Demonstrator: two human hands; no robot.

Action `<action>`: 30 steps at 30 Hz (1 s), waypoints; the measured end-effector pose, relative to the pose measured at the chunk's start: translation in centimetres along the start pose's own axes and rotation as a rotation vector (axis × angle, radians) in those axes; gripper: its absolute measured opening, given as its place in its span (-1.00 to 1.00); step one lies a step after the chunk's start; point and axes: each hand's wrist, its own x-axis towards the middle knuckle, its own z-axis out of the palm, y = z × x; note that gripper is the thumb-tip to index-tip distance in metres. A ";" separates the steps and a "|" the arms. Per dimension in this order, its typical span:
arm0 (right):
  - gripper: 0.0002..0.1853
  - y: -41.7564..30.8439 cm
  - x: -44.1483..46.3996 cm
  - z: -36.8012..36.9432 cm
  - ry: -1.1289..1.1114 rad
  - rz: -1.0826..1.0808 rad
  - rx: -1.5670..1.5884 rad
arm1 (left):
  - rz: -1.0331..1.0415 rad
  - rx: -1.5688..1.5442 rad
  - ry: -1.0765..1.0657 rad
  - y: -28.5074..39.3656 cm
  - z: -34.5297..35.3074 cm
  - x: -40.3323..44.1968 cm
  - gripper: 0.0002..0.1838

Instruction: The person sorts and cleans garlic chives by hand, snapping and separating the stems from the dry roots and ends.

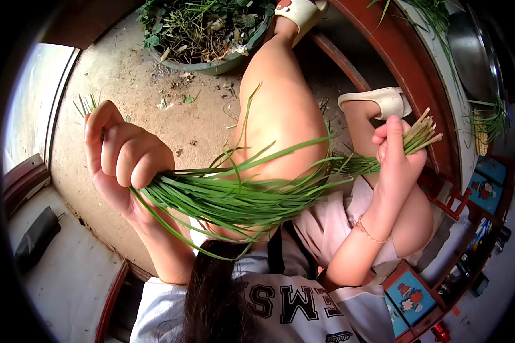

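Note:
My left hand (133, 153) is closed around a bunch of long green garlic chives (234, 197), with a few thin ends poking out past the fist at upper left. The leaves stretch rightward across my lap, some bending loosely up and down. My right hand (399, 151) grips chives too; their pale cut stem ends (422, 136) stick out beyond the fingers on the right. Leaves from both hands meet over my thigh, and I cannot tell whether they form one bunch or two.
Ahead stands a round green tub (217, 67) of leafy plants and dry trimmings. On the right, a red-edged table (400, 51) bears a metal basin (475, 54) and more greens. Bits of plant lie on the concrete floor (154, 86). A dark pouch (37, 237) is at far left.

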 end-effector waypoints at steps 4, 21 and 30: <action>-0.92 -0.1 0.4 0.6 -0.064 -0.087 0.061 | 0.003 0.005 0.005 0.1 -0.3 0.2 -0.86; -0.90 1.9 -1.6 -1.9 -0.196 -0.015 0.346 | 0.005 0.038 0.097 0.5 -0.7 0.3 -0.88; -0.84 2.1 -3.6 -1.5 -0.453 -0.484 0.073 | 0.005 0.080 0.122 0.3 -0.4 0.4 -0.86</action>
